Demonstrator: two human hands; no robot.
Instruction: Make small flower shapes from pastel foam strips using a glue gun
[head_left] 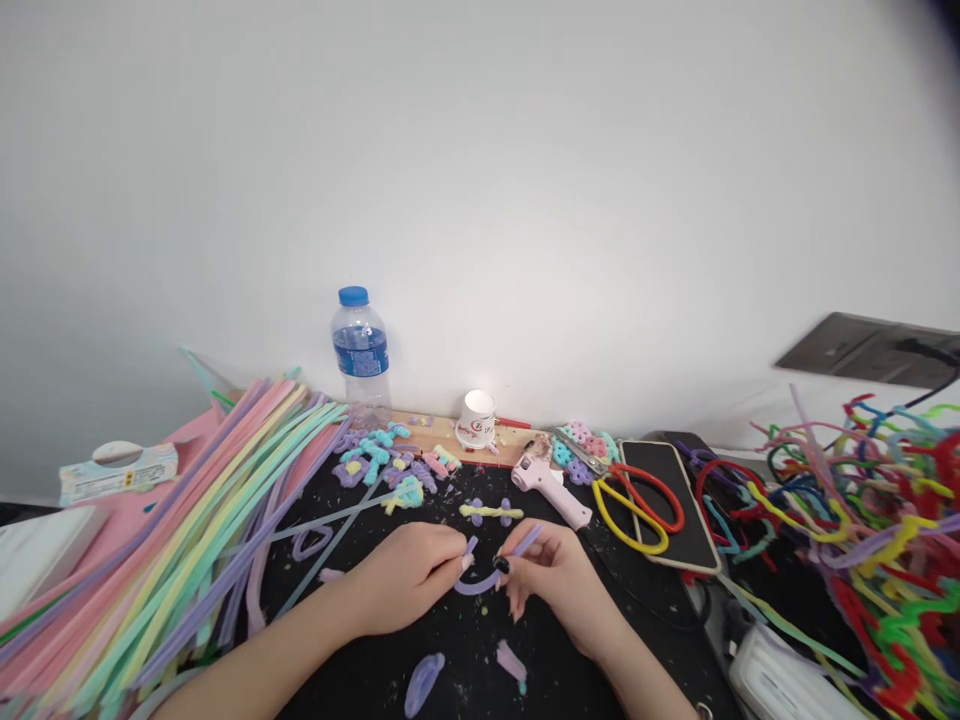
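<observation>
A short purple pipe cleaner [478, 586] bends in a U shape between my two hands. My left hand [420, 568] pinches one end, with the tip poking up past the thumb. The other end is gripped by the fingertips of my right hand [546, 572], and its tip points up to the right. Just beyond my hands lies a yellow pipe-cleaner piece with purple knobs [491, 513]. Closer to me on the black mat [360, 672] rest a flattened purple loop [424, 684] and a small pink piece [511, 664].
Straight pastel pipe cleaners [217, 520] pile up at left; tangled bright ones [892, 540] at right. Behind stand a water bottle [361, 350] and paper cup [478, 418]. A pink glue gun [551, 488], scissors [634, 510] and phone [671, 500] lie right of centre.
</observation>
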